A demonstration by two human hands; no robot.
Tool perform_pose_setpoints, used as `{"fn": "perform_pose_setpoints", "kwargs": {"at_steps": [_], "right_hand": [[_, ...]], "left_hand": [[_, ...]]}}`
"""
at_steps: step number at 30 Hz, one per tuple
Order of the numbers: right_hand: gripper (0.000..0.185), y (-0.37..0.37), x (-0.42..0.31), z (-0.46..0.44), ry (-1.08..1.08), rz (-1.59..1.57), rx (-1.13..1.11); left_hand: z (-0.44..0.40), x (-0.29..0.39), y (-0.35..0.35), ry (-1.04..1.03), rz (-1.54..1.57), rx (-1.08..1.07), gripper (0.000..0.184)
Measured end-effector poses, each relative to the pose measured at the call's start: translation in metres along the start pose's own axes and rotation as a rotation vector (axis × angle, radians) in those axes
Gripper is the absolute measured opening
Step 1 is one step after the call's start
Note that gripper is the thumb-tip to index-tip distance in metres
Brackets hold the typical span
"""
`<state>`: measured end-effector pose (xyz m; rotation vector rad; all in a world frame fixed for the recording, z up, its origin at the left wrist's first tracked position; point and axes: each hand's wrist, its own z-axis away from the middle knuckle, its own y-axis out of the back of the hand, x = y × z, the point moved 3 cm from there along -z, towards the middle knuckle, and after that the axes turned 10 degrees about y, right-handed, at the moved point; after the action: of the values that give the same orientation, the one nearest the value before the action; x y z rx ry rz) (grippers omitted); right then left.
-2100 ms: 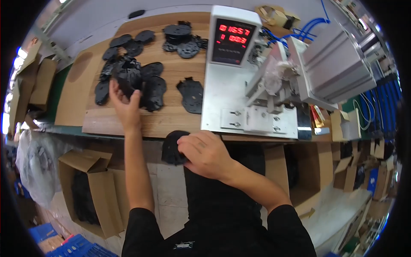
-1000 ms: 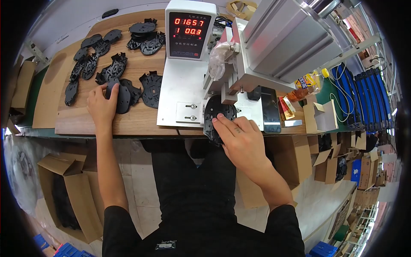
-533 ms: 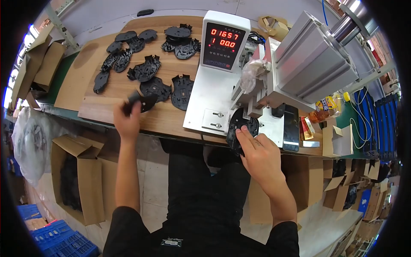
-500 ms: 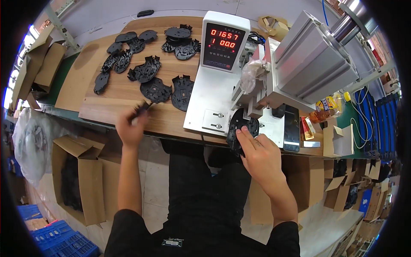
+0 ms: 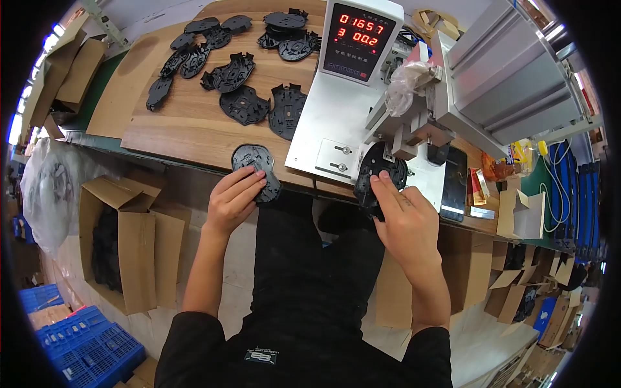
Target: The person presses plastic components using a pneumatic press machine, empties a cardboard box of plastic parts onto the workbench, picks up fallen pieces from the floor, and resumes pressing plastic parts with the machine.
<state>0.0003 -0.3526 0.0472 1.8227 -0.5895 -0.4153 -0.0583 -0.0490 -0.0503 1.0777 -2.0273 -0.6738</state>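
At the table's front edge my left hand (image 5: 231, 202) grips a black moulded plastic shell (image 5: 254, 158), fingers on top of its inner side and the thumb hidden. My right hand (image 5: 409, 223) holds another black plastic shell (image 5: 374, 169) by its near end, two fingers lying on its face. That shell's far end sits beneath the metal press head (image 5: 406, 145), at the front of the silver base plate (image 5: 317, 129). Whether the head touches it I cannot tell. The press's controller (image 5: 359, 42) shows red digits, 01657 above 3 00.2.
Several more black shells (image 5: 244, 105) lie across the wooden board (image 5: 174, 132). Right of the press are a phone (image 5: 455, 187), a bottle with a yellow cap (image 5: 517, 158) and a small open carton (image 5: 521, 213). A cardboard box (image 5: 137, 258) with dark contents stands below left.
My left hand has moved right and toward the table edge with its shell, now face up. The right hand stays on its shell. The lower display line went from 1 00.0 to 3 00.2.
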Motion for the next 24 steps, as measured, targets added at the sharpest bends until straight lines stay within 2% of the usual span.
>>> {"fn": "perform_pose_setpoints", "kwargs": {"at_steps": [2, 15, 17, 19, 23, 24], "right_hand": [[0.067, 0.000, 0.000, -0.001, -0.013, -0.006, 0.047], [0.064, 0.001, 0.000, -0.001, -0.039, 0.023, 0.056], [0.041, 0.003, 0.000, -0.003, -0.001, 0.021, 0.068], [0.038, 0.004, 0.002, -0.003, 0.002, 0.029, 0.084], [0.039, 0.001, 0.002, 0.001, 0.030, 0.043, 0.061], [0.048, -0.001, 0.002, 0.002, 0.014, 0.037, 0.058]], "left_hand": [[0.000, -0.001, -0.002, -0.017, -0.015, 0.019, 0.043], [-0.001, 0.002, -0.004, 0.015, 0.004, 0.044, 0.041], [-0.002, 0.002, -0.004, -0.003, 0.014, 0.053, 0.036], [0.003, -0.008, 0.004, 0.031, 0.072, 0.217, 0.029], [0.017, -0.030, 0.033, 0.533, 0.111, 0.389, 0.020], [0.021, -0.036, 0.035, 0.557, 0.176, 0.399, 0.020]]}}
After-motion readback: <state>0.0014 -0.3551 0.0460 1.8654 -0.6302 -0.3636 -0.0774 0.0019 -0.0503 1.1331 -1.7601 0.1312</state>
